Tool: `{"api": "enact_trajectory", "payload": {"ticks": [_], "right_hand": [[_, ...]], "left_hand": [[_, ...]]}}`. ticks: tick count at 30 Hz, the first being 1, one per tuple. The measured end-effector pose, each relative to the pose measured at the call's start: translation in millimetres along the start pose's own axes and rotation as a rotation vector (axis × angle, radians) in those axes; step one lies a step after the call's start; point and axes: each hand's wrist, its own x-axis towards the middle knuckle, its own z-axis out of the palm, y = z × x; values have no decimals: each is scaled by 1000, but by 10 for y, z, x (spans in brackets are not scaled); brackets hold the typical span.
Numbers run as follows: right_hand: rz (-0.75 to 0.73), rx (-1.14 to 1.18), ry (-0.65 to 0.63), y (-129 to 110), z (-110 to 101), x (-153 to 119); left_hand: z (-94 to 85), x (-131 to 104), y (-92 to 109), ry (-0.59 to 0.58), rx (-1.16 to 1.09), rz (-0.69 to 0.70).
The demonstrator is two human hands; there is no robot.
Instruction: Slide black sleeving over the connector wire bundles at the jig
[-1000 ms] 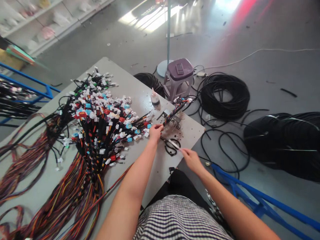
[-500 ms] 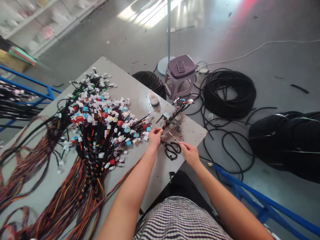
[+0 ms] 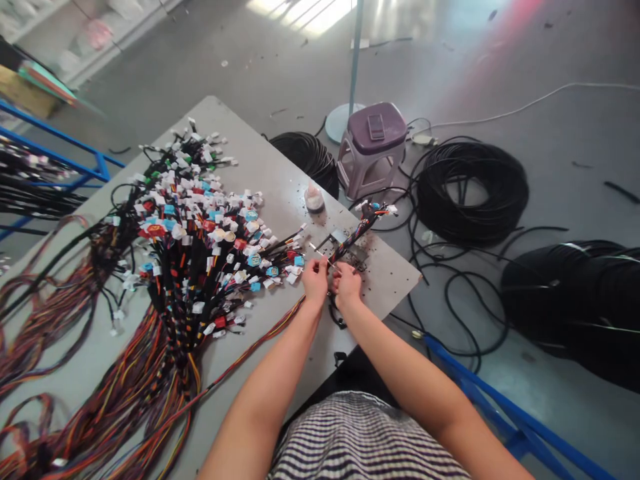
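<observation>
A wire harness [image 3: 356, 232], dark-wrapped with small connectors at its far end, lies near the table corner. My left hand [image 3: 315, 283] is closed round its near part, where the coloured wires [image 3: 280, 325] run back to the left. Right beside it, my right hand [image 3: 347, 285] pinches a thin pale strip [image 3: 319, 251] that crosses the harness at a slant. What the strip is made of I cannot make out. Under my right hand, black-handled scissors [image 3: 337, 316] are mostly hidden.
Many harnesses with white, blue and red connectors [image 3: 220, 233] cover the table's left side. A small bottle [image 3: 314, 200] stands near the far edge. Beyond are a purple stool [image 3: 376, 127] and black tubing coils [image 3: 473, 190]. Blue rails [image 3: 500, 400] stand at the right.
My right hand has come left and up to my left hand, and the pale strip now crosses the harness. The scissors are now largely covered. The view has shifted slightly.
</observation>
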Motion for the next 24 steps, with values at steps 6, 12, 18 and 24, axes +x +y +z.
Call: {"api": "enact_trajectory", "payload": {"ticks": [6,12,18,24], "right_hand": [[183,-404,-352,-699,-561,303],[68,-305,-159,-1232,-281,912],[-139,-49,239,-1308,-500,815],[-235,-29,-37,-222,-930,-255]], "left_hand": [[37,89,-106,0,-82,-83],[-44,97,-29,76,32,-53],[-275,-530,96,-89,24,30],[14,-1406,117,-316,-241,-126]]}}
